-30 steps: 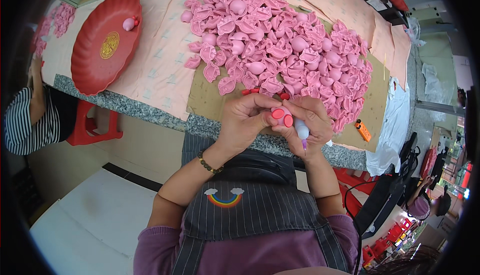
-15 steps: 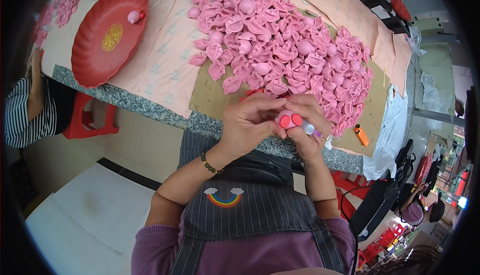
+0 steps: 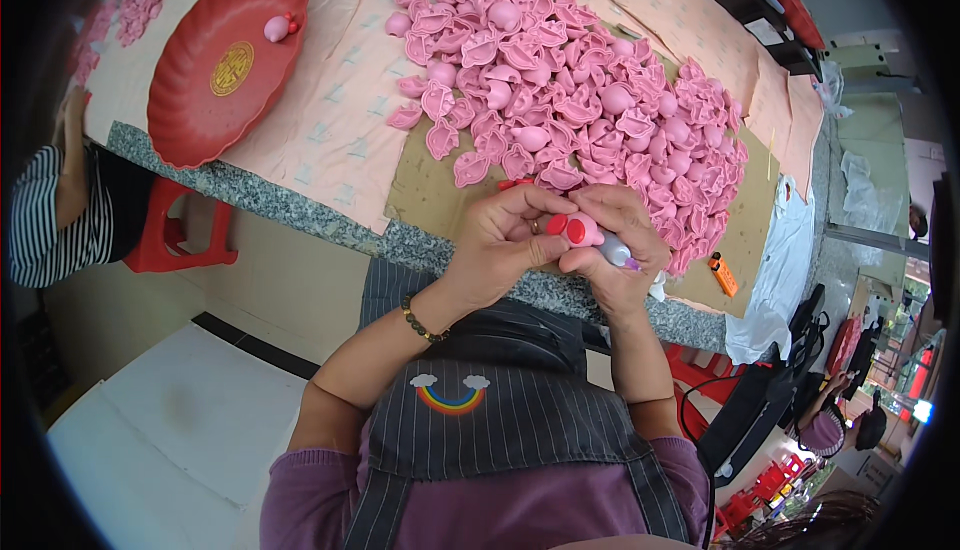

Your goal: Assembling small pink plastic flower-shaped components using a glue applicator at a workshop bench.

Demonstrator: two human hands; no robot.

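Over the table's near edge, my left hand (image 3: 503, 242) is closed with thumb and fingers on a small rounded pink plastic piece (image 3: 590, 231) bearing two red discs (image 3: 576, 233). My right hand (image 3: 628, 262) grips the same piece from the other side. Tucked in the right hand is a small pale bottle (image 3: 614, 247) with a purple tip, partly covered by the fingers. Just beyond both hands lie a few red parts (image 3: 512, 184), mostly hidden. A large heap of pink moulded half-shells (image 3: 560, 80) spreads over the brown board behind them.
To the left stands a scalloped red tray (image 3: 190, 100) with one pink piece (image 3: 277, 29) and red bits on it. An orange lighter (image 3: 722, 275) rests at the board's right. A person in a striped sleeve (image 3: 35, 215) is at far left, near a red stool (image 3: 180, 235).
The pink piece has turned between my fingers, so its red discs now face more to the left. My left fingers have shifted around it, and more of the pale bottle shows.
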